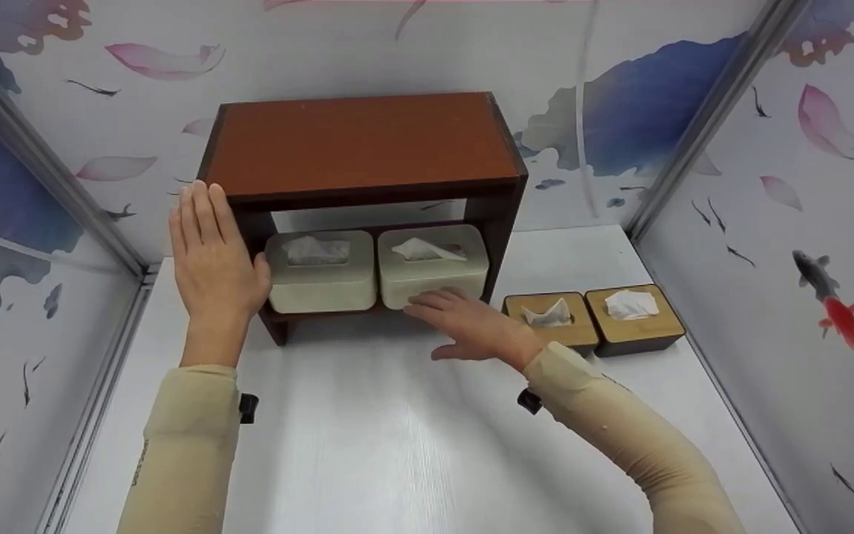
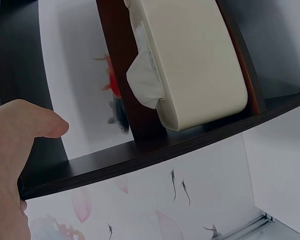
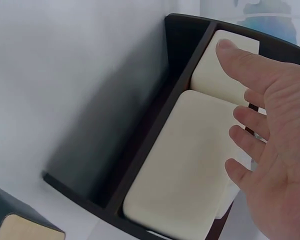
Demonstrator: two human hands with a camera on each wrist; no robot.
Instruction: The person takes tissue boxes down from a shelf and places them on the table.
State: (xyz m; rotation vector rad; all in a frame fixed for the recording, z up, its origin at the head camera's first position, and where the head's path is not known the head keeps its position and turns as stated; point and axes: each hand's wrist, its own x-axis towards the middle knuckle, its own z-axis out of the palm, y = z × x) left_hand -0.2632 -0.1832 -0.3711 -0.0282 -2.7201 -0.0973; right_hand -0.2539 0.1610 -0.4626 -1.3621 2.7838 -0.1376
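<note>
A small brown wooden shelf unit [image 1: 368,144] stands against the back wall. Side by side on its lower board sit two cream tissue boxes, the left one [image 1: 322,293] and the right one [image 1: 427,276], each with white tissue showing at its top slot. My left hand [image 1: 213,267] lies along the shelf's left side panel, fingers straight and pointing up, thumb apart toward the left box. My right hand [image 1: 471,322], fingers loosely extended, is at the front of the right box, its fingertips overlapping the lower front face; in the right wrist view nothing is between its fingers.
Two tissue boxes with wooden tops and dark sides, the nearer-to-shelf one [image 1: 583,326] and the outer one [image 1: 657,326], stand on the white table [image 1: 368,445] right of the shelf. Patterned wall panels [image 1: 827,222] enclose the back and both sides.
</note>
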